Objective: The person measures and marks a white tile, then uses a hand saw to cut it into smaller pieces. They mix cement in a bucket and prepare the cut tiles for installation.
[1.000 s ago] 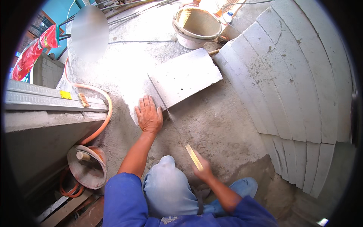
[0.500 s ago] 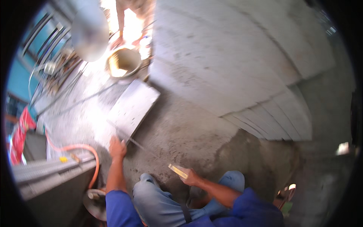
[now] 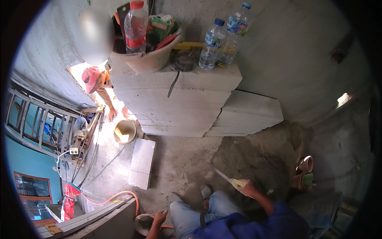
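The right hand [image 3: 250,188] is closed in a fist around the yellow handle of a trowel [image 3: 227,177], whose blade points up and left over the floor [image 3: 179,159]. Just beyond the blade lies a mortar heap [image 3: 254,159], spread against the foot of the wall at the floor's right side. The left hand [image 3: 160,217] hangs low near the bottom edge, fingers loosely curled and holding nothing, just beside a round pan [image 3: 142,224] and the end of an orange hose [image 3: 119,196].

A loose block [image 3: 141,162] lies flat on the floor to the left of the knees, with bare floor between it and the heap. Behind it stands a block stack [image 3: 179,103], closing off the far side; a second, lower pile leans at its right. On top of the stack sit a tub [image 3: 151,55] holding a red-capped bottle and packets, and two blue-capped bottles [image 3: 221,38] near its right corner.

By the stack's left foot stands a bucket [image 3: 124,131] with yellowish stuff in it. Another person in a red cap [image 3: 92,77] bends there in the doorway. A railing [image 3: 43,123] and cables crowd the left edge.
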### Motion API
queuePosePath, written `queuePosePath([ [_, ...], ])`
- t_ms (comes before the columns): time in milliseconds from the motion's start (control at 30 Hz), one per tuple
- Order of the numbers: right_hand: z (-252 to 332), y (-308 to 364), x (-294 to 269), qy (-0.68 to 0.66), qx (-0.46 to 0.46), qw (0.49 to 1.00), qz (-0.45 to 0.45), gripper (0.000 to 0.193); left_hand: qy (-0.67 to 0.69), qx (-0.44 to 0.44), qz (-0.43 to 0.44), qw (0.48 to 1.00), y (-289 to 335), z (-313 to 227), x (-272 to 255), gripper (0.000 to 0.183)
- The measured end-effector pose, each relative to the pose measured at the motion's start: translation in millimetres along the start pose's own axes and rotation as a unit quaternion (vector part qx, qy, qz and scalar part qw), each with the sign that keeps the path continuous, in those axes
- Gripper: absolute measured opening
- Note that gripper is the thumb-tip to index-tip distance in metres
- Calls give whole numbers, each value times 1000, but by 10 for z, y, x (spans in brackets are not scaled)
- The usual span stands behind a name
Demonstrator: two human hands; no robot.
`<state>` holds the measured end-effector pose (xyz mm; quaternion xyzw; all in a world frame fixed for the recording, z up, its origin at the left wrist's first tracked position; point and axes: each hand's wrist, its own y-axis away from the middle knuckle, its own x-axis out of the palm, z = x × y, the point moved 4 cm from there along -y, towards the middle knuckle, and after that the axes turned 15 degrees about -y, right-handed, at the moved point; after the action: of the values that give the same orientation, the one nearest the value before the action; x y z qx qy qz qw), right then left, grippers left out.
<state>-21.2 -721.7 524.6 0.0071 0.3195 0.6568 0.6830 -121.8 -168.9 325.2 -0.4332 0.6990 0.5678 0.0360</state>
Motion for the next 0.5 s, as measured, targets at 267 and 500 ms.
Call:
queuePosePath([
  [267, 630, 752, -699, -467, 130, 787, -380, 21, -8, -28, 46, 999, 642, -65, -203, 49],
  [500, 1181, -1241, -1927, -156, -65, 878, -448, 41, -115, 84, -199, 970, 97, -78, -836, 32],
])
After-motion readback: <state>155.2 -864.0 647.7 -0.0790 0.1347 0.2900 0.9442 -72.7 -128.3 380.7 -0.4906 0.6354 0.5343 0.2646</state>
